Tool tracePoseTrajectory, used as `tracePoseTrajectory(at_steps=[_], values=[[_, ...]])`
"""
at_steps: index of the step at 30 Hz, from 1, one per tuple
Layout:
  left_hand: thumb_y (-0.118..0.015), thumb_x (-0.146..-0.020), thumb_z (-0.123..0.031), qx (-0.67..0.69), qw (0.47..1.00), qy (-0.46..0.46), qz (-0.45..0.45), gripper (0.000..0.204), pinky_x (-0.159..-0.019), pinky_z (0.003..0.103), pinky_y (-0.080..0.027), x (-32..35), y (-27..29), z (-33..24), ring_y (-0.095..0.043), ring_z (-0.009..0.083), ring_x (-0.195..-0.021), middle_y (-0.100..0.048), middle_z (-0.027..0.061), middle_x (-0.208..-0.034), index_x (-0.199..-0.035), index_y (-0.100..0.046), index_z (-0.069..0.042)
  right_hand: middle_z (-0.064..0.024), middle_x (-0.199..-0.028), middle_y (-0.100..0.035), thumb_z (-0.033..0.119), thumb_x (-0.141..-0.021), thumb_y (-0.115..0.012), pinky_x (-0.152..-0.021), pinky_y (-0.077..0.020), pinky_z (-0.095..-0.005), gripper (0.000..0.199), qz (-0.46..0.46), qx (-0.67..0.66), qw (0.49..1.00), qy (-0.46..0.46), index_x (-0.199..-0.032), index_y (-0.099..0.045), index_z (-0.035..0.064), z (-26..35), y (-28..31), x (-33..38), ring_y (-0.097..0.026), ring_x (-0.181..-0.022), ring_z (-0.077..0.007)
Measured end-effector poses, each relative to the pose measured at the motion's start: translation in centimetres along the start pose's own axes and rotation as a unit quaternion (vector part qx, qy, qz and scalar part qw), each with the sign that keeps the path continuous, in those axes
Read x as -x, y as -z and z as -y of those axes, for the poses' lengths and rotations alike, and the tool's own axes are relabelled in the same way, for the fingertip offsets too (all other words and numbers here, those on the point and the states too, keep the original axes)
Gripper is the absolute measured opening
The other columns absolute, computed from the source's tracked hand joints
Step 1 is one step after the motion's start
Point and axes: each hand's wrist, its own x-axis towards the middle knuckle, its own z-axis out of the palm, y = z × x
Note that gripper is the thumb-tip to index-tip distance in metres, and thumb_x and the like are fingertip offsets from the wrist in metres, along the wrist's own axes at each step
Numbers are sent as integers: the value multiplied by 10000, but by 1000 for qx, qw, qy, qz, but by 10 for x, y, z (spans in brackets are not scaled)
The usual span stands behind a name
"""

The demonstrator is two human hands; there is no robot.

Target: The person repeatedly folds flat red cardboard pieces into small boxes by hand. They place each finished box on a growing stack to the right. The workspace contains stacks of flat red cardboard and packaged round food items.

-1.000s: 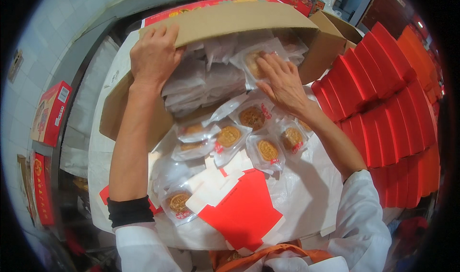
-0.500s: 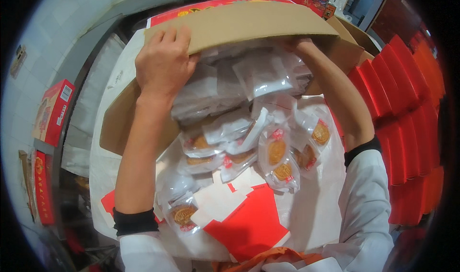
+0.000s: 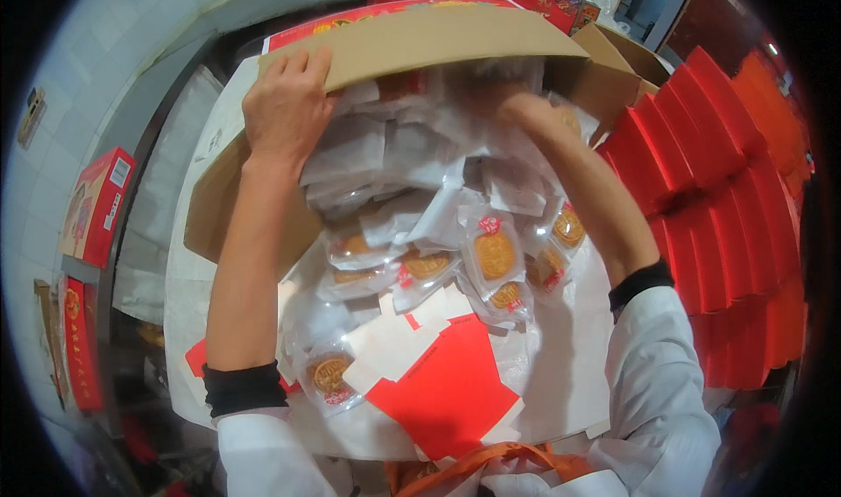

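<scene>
- Our left hand (image 3: 287, 107) is curled over the edge of the raised flap (image 3: 447, 40) at its left end, fingers on top, pinching the cardboard.
- Our right hand (image 3: 512, 103) reaches in under that flap among the packets; it is blurred and partly hidden, so we cannot tell whether its fingers are spread or pinching anything.
- The flap belongs to the big brown carton (image 3: 210, 206) at the far side of the bench (image 3: 565, 357), its mouth toward us.
- White packets (image 3: 346, 151) fill the carton in layers, and we see more of them slipping over one another at its mouth.
- On the near side of the mouth lie the wrapped cakes (image 3: 495, 256), round and golden brown, in clear packets with red print, several overlapping.
- One more packet (image 3: 329, 376) lies nearer to us, to the left, just beside a red and white card piece (image 3: 451, 383) that lies flat.
- To our right, red card boxes (image 3: 701, 147) stand nested in tall rows.
- To our left, beyond the bench, we see a red printed box (image 3: 95, 206).
- A smaller brown carton (image 3: 613, 59) stands at the far right, near the big one.
</scene>
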Motion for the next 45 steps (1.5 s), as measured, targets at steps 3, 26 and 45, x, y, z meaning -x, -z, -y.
tracePoseTrajectory(at_steps=[3, 26, 45], values=[[-711, -646, -210, 0, 1000, 11, 10, 444, -717, 316, -496, 3, 1, -3, -567, 178, -952, -602, -4, -1023, -1064, -572, -159, -168, -1205, -490, 358, -902, -337, -834, -408, -409, 424, 221, 16, 971, -90, -1175, -486, 69, 5, 6, 39, -520, -1034, -317], [-644, -755, -146, 308, 917, 138, 213, 495, -1005, 419, -282, 308, 189, -154, -332, 345, -1235, -364, 181, -1328, -1202, -472, -21, -166, -1123, -529, 17, -770, -550, -907, -371, -413, 288, -142, -407, 885, -177, -1058, -541, 23, 119, 3, 454, -501, -1022, -337], [-512, -887, -174, 637, 572, 508, 94, 417, -873, 315, -411, 314, 214, -214, -511, 196, -1001, -504, 129, -1150, -1219, -377, 37, -99, -1189, -512, 71, -778, -599, -1002, -283, -433, 366, -54, -303, 945, 106, -1138, -533, 56, 186, -12, 443, -459, -1134, -277]])
